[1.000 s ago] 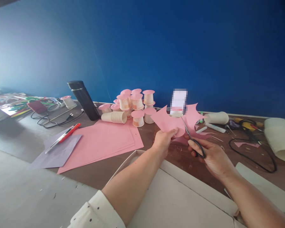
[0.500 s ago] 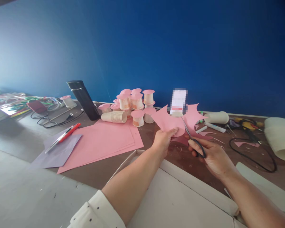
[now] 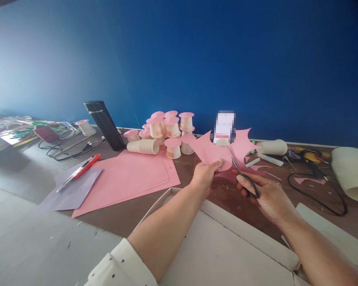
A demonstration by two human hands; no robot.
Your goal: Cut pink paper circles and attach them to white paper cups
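Note:
My left hand pinches a piece of pink paper, its thumb lying on top. Curved cuts have left the paper's edge with pointed tips. Black-handled scissors are in my right hand, the fingers in the handle loops. Their blades point away from me and sit at a slit in the paper, just right of my left hand. Right of the blades stands a curved, pointed part of the pink paper; whether it is still joined is hard to see.
Behind the paper stands a phone. Paper cups with pink discs are stacked left of it, near a nested cup stack. Pink sheets, a red utility knife and a black flask lie further left. A white box is in front.
The pointed paper part right of the scissors has shifted very slightly. Both hands stay almost in the same place, still holding the paper and the scissors.

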